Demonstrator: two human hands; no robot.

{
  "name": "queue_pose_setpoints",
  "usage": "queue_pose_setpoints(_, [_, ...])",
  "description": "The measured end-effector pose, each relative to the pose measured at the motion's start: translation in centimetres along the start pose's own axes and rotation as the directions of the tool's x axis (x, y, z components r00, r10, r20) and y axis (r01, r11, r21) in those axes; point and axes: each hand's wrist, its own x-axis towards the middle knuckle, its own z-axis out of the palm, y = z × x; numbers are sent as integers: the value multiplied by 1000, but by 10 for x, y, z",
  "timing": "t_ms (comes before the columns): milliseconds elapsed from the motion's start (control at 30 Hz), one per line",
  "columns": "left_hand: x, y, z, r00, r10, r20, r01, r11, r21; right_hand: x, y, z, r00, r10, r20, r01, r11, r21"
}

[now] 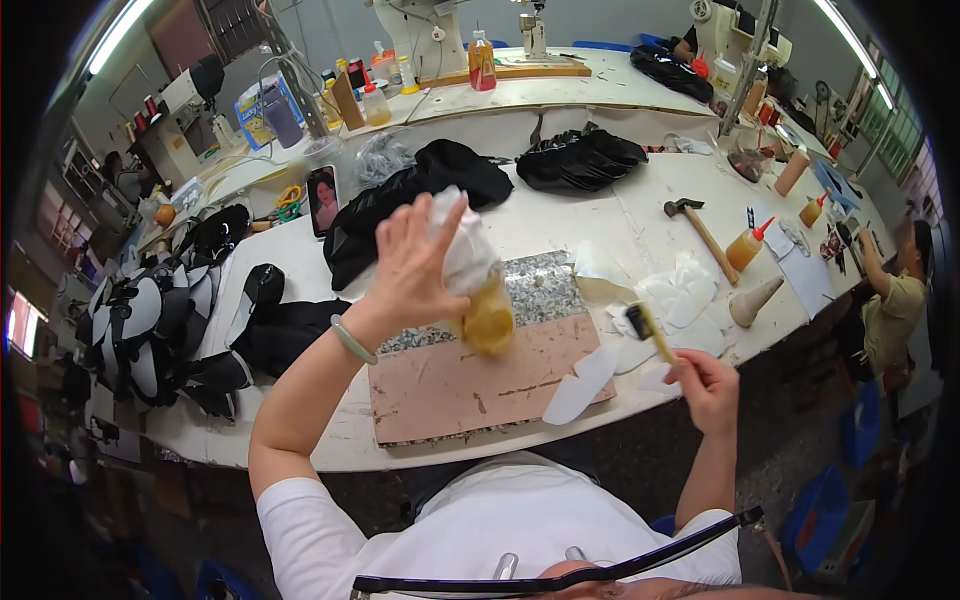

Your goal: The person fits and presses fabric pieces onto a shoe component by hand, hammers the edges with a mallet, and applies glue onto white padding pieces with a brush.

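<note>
My left hand (415, 262) is wrapped round a clear jar of yellow liquid (489, 318), whose upper part is covered by a crumpled white wrapping (466, 243). The jar is slightly blurred, over a granite slab (545, 283) and a pinkish-brown board (490, 385). In my right hand (706, 388) is a brush (655, 333), gripped by its yellowish handle, its dark bristles pointing up and left. Below the brush, a white cut piece (582, 386) lies partly across the board's right edge. More white pieces (685, 290) are heaped beyond the brush.
On the right lie a hammer (705, 240), a red-tipped glue bottle (748, 245) and a cone (755, 302). Black pieces (425, 195) lie behind the jar, near a phone (323, 200). Black-and-grey parts (150, 320) pile up at left. Another person (895, 300) is at far right.
</note>
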Motion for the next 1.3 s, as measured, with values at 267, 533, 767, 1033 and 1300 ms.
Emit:
queue_pose_setpoints(267, [-33,52,-9,968,222,-113,-167,915,368,-2,1,-9,982,163,-90,-145,974,176])
queue_pose_setpoints(533, [-31,60,-27,926,256,-277,-138,913,385,-2,0,-9,984,155,-88,-131,963,237])
queue_pose_setpoints(767, [-33,47,-8,958,191,-211,-155,972,178,-6,5,-15,974,176,-144,-131,952,276])
queue_pose_setpoints(1033, [-44,50,17,894,374,-245,-248,871,424,-2,5,-2,971,220,-98,-181,934,307])
queue_pose_setpoints(1300, [23,-11,22,973,-229,-23,225,968,-107,6,-9,25,994,91,54,-95,992,87])
